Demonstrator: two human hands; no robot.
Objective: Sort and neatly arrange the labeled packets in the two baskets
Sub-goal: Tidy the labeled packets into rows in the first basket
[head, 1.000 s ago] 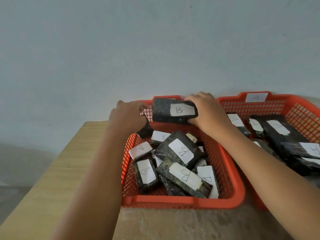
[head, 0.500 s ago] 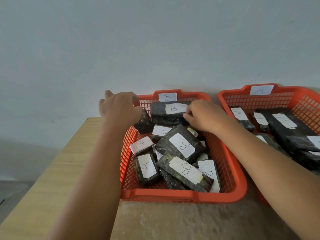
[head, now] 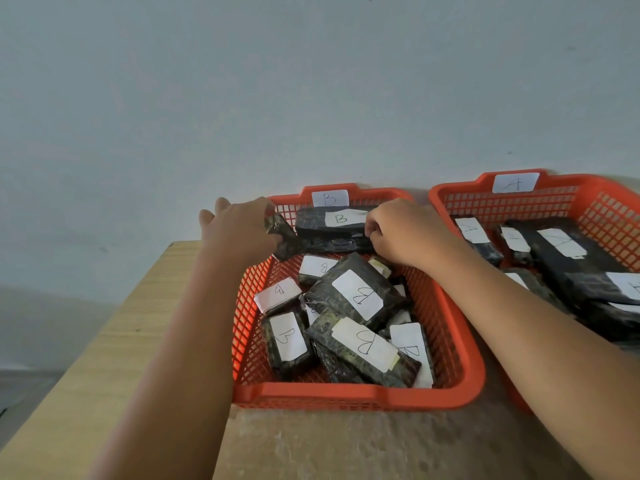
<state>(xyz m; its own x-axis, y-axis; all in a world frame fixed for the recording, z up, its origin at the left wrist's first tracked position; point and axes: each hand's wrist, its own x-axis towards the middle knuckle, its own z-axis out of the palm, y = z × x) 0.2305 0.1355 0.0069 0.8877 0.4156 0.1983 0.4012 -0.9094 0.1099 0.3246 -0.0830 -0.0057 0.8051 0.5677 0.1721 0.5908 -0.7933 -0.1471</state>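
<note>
Two red mesh baskets stand side by side against the wall. The left basket (head: pixel 356 396) carries a B tag and holds several dark packets with white B labels, lying jumbled. At its far end a dark B packet (head: pixel 322 225) lies along the back wall. My right hand (head: pixel 401 233) is closed on that packet's right end. My left hand (head: pixel 242 230) grips a small dark packet (head: pixel 285 239) at the basket's far left corner. The right basket (head: pixel 460 192) has an A tag and holds several dark A-labeled packets (head: pixel 568 265).
The baskets rest on a light wooden table (head: pixel 104 341) whose left edge runs diagonally. A rough stone-like surface (head: pixel 346 445) lies in front of the baskets. A plain grey wall (head: pixel 311 81) rises right behind them.
My right hand has lowered the B packet from above the rim down against the basket's back wall. My left hand stays at the far left corner with the small packet.
</note>
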